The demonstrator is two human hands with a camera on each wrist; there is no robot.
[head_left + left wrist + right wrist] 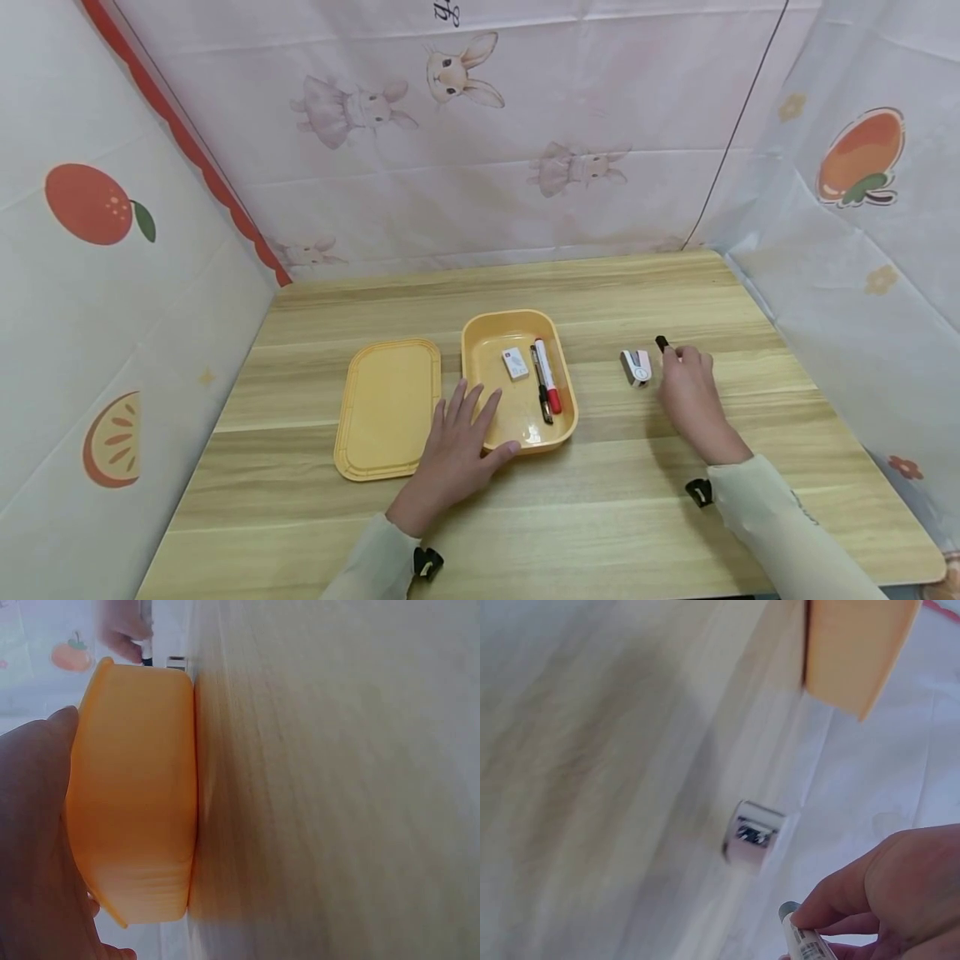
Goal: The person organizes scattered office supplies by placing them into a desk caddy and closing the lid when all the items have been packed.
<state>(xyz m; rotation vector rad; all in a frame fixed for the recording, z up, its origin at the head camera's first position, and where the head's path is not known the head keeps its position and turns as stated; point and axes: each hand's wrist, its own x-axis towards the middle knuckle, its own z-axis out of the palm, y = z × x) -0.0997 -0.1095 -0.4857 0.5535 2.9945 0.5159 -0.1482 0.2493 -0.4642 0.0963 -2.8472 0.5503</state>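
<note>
My left hand (457, 450) lies spread over the near left corner of a yellow plastic box (567, 392), its fingers straight across the rim. In the left wrist view the thumb touches the edge of the box wall (142, 787). Inside the box are a white eraser (515, 363), a black pen (542, 387) and a red-capped white marker (547, 375). On the right, my right hand (690, 390) pinches a white marker with a black cap (662, 342); its grey end (788, 909) shows in the right wrist view. Just left of that hand stands a small pink and white stapler (636, 367).
A flat yellow lid (390, 408) lies left of the box on the wood-grain table (570, 517). Printed cloth walls (487, 208) border the table at the back and both sides.
</note>
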